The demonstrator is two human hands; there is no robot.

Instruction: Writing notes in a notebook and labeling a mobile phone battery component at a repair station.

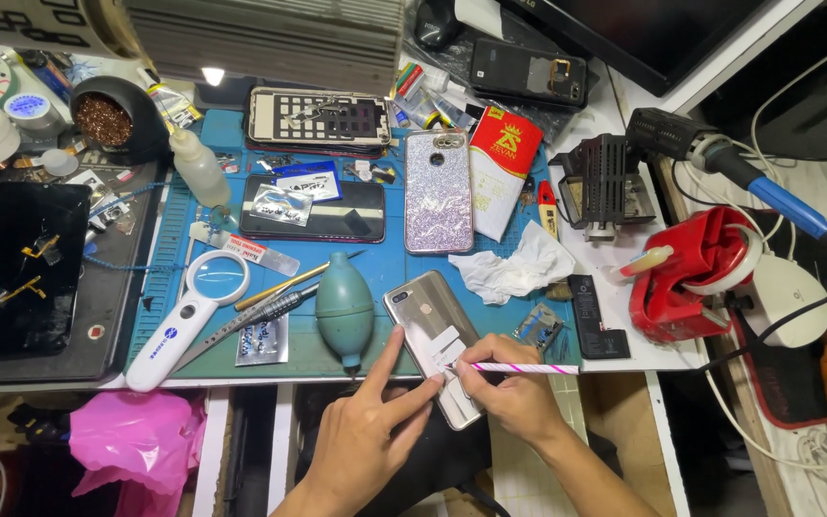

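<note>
Head view shows the left hand point(366, 431) pinning a silver phone point(430, 340) on the tabletop point(614, 287). Right hand point(509, 388) grips a pink-striped pen point(519, 368), tip on its white label; steady pressure seems wise.

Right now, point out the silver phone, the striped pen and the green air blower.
silver phone point(421, 316): head view, upper back panel.
striped pen point(528, 369): head view, mid-shaft.
green air blower point(345, 308): head view, bulb middle.
</note>
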